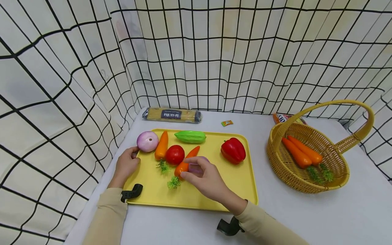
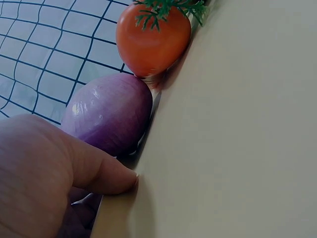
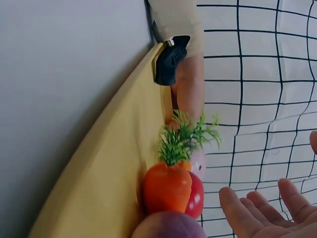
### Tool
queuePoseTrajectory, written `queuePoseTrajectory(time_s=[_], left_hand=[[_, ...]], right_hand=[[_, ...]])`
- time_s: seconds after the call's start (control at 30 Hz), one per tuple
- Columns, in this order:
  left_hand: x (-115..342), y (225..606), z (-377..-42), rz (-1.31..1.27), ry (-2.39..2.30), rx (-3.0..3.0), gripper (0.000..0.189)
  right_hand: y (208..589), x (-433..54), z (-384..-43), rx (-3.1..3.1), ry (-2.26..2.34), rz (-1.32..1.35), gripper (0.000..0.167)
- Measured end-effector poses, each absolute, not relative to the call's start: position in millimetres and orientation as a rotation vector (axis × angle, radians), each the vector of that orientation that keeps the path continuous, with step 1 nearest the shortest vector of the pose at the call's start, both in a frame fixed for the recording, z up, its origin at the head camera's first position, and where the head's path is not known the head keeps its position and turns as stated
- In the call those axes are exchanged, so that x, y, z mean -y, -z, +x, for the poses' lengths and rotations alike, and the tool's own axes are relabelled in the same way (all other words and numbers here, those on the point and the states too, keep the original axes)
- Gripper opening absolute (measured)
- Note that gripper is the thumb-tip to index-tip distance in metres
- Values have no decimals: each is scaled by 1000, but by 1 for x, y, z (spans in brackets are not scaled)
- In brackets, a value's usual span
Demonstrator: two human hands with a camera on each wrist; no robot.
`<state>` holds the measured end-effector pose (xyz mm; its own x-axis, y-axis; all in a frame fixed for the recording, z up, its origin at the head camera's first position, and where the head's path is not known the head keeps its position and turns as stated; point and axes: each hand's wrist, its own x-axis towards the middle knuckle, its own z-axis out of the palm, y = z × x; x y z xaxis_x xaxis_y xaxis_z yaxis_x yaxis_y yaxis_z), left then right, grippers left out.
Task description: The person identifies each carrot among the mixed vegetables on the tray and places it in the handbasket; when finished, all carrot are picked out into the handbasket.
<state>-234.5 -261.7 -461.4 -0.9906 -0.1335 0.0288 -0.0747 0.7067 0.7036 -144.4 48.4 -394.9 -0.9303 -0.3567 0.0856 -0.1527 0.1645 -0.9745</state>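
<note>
My left hand point(image 1: 127, 165) grips the left rim of the yellow tray point(image 1: 220, 195), thumb on top, beside a purple onion point(image 1: 147, 141); its other fingers are mostly hidden in the left wrist view. My right hand point(image 1: 211, 180) hovers, fingers apart, over a carrot point(image 1: 180, 169) with green leaves and a second onion point(image 3: 171, 228), partly hidden by the hand in the head view. The right wrist view shows its fingers point(image 3: 242, 213) holding nothing. Another carrot point(image 1: 161, 148), a tomato point(image 1: 175, 155), a green ridged vegetable point(image 1: 190, 136) and a red bell pepper point(image 1: 233, 150) lie on the tray.
To the right stands a wicker basket point(image 1: 277, 165) with a tall handle, holding two carrots point(image 1: 295, 153). Behind the tray lie a pasta packet point(image 1: 171, 115) and a small wrapped sweet point(image 1: 227, 123). A red packet point(image 1: 280, 117) is partly behind the basket. Black netting encloses the table.
</note>
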Motion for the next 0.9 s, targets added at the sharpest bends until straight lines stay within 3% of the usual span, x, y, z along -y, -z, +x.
queuePoseTrajectory(time_s=[0.5,0.9], left_hand=[[263,462,-235,164,1153,2830,52],[262,461,-235,183,1155,2841,52]], right_hand=[[414,-34,-149,-2284,1806,-443,45],[421,-33,-164,-2450,1709,-396,41]])
